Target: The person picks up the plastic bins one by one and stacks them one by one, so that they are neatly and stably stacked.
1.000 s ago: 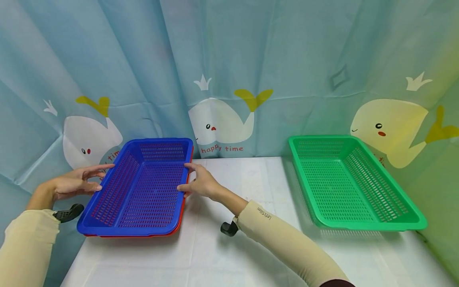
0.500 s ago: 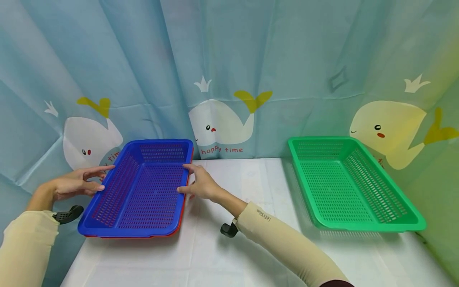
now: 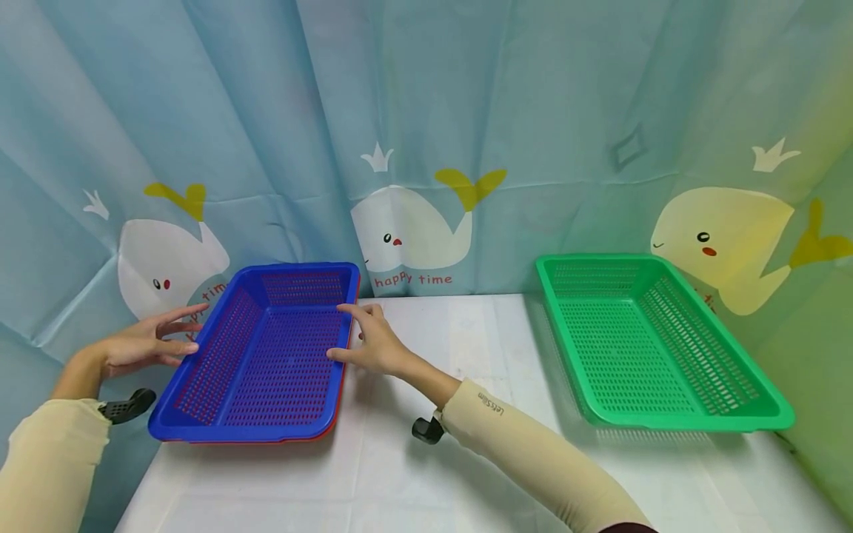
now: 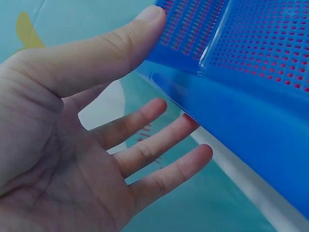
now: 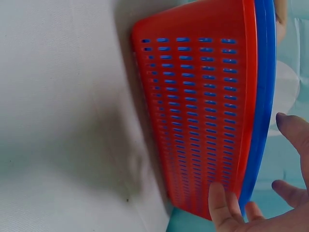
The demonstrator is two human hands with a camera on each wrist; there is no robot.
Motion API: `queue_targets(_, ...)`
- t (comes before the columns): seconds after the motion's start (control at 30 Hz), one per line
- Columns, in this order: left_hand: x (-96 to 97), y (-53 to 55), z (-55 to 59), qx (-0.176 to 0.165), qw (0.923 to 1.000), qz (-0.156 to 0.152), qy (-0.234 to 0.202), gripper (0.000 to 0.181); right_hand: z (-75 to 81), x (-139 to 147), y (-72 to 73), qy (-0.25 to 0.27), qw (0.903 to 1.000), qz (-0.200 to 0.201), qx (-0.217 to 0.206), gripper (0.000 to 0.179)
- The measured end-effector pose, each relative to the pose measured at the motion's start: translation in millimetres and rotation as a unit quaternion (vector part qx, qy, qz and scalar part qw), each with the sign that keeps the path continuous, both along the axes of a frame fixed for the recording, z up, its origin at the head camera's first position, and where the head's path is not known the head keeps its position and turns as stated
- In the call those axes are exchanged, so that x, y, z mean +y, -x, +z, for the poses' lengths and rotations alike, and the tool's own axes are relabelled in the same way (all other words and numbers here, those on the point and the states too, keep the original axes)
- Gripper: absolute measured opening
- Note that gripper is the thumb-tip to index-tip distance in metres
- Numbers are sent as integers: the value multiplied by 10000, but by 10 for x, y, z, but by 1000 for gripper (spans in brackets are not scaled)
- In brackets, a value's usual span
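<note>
A blue perforated plastic basket [image 3: 243, 432] sits nested in a red one [image 5: 250, 72], whose rim and slotted side show beneath it. My left hand [image 3: 143, 345] is at the stack's left side, fingers spread and nearly straight. Its thumb lies by the blue rim; in the left wrist view the fingertips are at or close under that rim. My right hand [image 3: 377, 346] is at the right side, thumb and forefinger reaching over the blue rim. In the right wrist view they stand apart from it, and the lower fingers lie near the red side wall.
A green perforated basket [image 3: 686, 422] stands on the right part of the white-covered table [image 3: 426, 488], with what looks like a clear basket under it. A blue curtain [image 3: 426, 89] printed with whales hangs directly behind the baskets.
The blue basket has sunk slightly into the red one. Both hands have loosened: the left forefinger has come off the rim, and the right fingers have spread wider around the edge.
</note>
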State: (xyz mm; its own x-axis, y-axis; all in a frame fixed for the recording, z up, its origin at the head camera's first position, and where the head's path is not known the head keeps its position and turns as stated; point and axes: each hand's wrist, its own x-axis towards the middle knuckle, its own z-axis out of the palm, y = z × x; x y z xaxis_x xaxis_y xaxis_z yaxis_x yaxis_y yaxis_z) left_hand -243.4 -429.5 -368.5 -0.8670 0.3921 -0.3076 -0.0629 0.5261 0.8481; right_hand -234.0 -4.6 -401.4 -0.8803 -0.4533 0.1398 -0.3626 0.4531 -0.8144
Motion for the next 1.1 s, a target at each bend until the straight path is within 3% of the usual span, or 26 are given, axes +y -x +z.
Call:
queue_targets(0.37,21,-11,-16,-14,9999,98,40,85,-5,19,-16,73,10000,-37,-23,79)
queue_targets(0.73,-18,-35,-112,-280,9988,217,-336,83,-94,-25,-25,438,9973,-346,-473,80)
queue_targets(1.1,-38,-81,-224,63,9989,230,-415,74,-131,-62,-15,1276,9855,-78,-1112,86)
